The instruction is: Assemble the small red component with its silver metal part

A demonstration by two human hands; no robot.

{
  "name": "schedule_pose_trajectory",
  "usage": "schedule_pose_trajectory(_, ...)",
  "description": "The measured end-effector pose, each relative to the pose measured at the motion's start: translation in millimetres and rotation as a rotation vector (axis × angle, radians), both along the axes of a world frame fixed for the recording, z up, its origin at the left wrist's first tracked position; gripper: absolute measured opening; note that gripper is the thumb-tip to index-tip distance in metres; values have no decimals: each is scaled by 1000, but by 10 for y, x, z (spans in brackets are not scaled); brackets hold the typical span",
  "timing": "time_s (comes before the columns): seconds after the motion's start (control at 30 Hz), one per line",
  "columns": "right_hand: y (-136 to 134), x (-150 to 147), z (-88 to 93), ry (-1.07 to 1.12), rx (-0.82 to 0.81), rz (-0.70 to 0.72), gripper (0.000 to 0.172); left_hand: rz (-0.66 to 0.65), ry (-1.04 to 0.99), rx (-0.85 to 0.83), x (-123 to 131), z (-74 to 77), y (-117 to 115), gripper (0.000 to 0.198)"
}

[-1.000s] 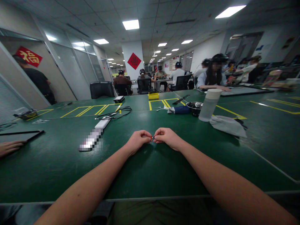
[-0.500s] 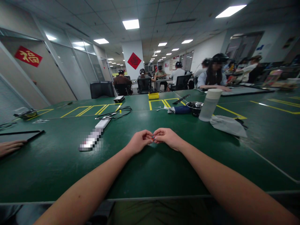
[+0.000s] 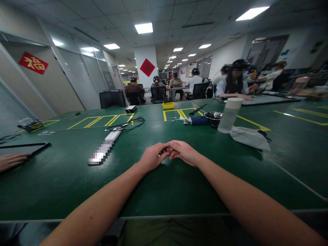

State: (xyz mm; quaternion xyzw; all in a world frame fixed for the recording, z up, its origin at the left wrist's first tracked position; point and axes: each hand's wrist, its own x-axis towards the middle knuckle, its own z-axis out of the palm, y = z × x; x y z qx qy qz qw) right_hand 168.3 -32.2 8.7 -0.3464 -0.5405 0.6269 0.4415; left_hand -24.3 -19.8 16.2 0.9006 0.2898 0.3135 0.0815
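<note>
My left hand (image 3: 153,156) and my right hand (image 3: 185,152) meet above the green table (image 3: 176,194), in the middle of the head view. Between their fingertips is a small orange-red object (image 3: 167,150) with darker and pale patches. Fingers cover most of it, so its kind cannot be made out. The left thumb and fingers curl around its left side. From the right, the other hand's fingers close on it, with the index finger over the top.
Left of my hands lie a white power strip (image 3: 113,134), a blurred-out phone-like item and black cables (image 3: 133,123). To the right stand a bottle (image 3: 230,115), a metal bowl (image 3: 214,118) and a grey pouch (image 3: 249,138). Another person's hand (image 3: 14,161) rests at far left.
The fingers of both hands have shifted around the small object; the right index finger now reaches over it and more orange shows. The view has moved slightly.
</note>
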Motion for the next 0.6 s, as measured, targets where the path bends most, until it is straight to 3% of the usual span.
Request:
schedule_pose_trajectory(0.23, -10, 22, 29, -47, 6, 21, 24, -83, -118, -26, 1, 2, 22, 32)
schedule_pose_trajectory(0.43, -11, 28, -7, -59, 95, 53, 33, -55, -117, -9, 21, -19, 26, 30)
schedule_pose_trajectory(0.6, -2, 18, -8, -40, 54, 18, 29, -53, -137, -49, 38, -12, 11, 36)
